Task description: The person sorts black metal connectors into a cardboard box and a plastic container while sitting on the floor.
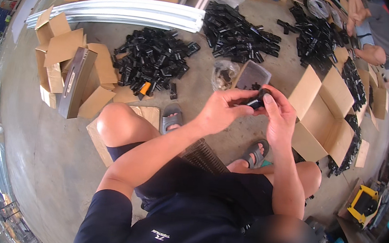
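Observation:
My left hand (222,109) and my right hand (280,117) meet in front of me, above my knees. Between their fingertips is a small black part (256,101), glossy like plastic; its exact kind is too small to tell. Both hands are closed on it, the thumbs pressing from the near side. Just beyond them a grey plastic bin (264,75) holds a few small dark pieces. Beside that bin lies a clear plastic bag (221,71) with small brownish contents. A heap of black parts (151,60) lies to the left, with one orange piece (145,88) at its near edge.
More black parts pile up ahead (237,32) and at far right (316,37). An open cardboard box (324,115) stands right; several cartons (64,52) stand left. Long white metal profiles (120,10) lie behind. Another person (384,38) works at upper right. A yellow-framed object (364,204) sits lower right.

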Demonstrator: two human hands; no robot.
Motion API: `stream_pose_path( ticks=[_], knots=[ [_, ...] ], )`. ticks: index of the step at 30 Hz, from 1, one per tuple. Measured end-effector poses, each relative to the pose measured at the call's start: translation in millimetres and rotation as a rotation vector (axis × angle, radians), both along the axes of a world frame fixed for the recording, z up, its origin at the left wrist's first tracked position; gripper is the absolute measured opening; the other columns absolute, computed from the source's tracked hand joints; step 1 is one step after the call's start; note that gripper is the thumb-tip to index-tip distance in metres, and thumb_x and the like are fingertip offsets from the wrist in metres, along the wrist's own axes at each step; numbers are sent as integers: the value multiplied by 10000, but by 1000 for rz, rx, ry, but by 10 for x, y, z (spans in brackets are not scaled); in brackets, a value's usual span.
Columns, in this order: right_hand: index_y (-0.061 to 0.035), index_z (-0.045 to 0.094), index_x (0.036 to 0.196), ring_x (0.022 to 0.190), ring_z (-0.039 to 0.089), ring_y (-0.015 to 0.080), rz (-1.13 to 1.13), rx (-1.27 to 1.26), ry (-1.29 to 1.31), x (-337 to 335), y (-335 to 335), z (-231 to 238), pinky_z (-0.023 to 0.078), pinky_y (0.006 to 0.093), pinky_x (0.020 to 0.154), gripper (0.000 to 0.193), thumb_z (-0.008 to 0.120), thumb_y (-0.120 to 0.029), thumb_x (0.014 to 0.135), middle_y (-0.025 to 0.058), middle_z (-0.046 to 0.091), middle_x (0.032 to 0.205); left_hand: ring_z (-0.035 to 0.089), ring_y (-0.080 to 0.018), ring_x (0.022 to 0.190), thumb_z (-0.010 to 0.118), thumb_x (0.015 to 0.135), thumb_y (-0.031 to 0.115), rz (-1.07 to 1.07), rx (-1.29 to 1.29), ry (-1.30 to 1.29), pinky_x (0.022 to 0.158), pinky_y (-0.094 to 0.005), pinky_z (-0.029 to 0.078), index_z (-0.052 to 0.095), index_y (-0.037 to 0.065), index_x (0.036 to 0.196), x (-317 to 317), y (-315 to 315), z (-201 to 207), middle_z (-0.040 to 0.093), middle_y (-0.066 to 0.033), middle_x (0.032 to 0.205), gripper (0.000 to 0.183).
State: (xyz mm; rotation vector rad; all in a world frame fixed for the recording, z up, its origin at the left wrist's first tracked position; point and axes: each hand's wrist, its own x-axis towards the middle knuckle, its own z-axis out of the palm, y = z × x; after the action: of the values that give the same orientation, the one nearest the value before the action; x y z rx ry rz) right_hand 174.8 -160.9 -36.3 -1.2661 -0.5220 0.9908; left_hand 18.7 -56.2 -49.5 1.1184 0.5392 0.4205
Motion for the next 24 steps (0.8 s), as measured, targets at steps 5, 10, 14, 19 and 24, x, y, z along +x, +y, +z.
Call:
stream_pose_path(
  ticks=[5, 10, 14, 19, 24],
  knots=[
    [29, 666, 1229, 797, 661, 121, 34, -22, 49, -26, 203, 54, 588, 289, 667, 302, 693, -133, 976, 70, 692, 999, 635, -132, 1107, 689, 885, -70, -16, 3, 33, 973, -287, 515, 607, -3, 1377, -67, 171, 0, 698, -104, 1237, 503],
    [26, 674, 1217, 791, 651, 122, 105, -6, 52, 25, 561, 181, 595, 288, 672, 302, 691, -163, 982, 67, 692, 993, 671, -151, 1044, 732, 857, -57, 138, 5, 40, 926, -291, 539, 512, 8, 1459, -67, 342, 60, 716, -117, 1146, 645],
    [20, 699, 1163, 778, 649, 138, 108, -100, -60, 448, 958, -251, 580, 321, 664, 349, 656, -289, 1007, 73, 706, 977, 684, -150, 977, 730, 843, -85, 305, 87, 50, 873, -282, 548, 377, 61, 1550, -43, 514, 0, 719, -131, 1100, 803],
    [4, 729, 989, 879, 728, 301, 241, -606, -989, 988, 1064, -2003, 576, 407, 774, 295, 718, -274, 893, 227, 712, 931, 696, -157, 959, 767, 859, -16, 336, 453, 217, 881, -295, 556, 333, 38, 1557, -32, 549, -63, 736, -145, 1114, 824],
    [5, 700, 991, 990, 693, 391, 333, -746, -1319, 843, 974, -2937, 568, 469, 866, 188, 604, -132, 904, 232, 709, 1031, 729, -286, 1042, 776, 834, -9, 276, 966, 243, 890, -370, 577, 344, 38, 1549, -7, 561, -277, 718, -180, 1182, 837]
  ],
)
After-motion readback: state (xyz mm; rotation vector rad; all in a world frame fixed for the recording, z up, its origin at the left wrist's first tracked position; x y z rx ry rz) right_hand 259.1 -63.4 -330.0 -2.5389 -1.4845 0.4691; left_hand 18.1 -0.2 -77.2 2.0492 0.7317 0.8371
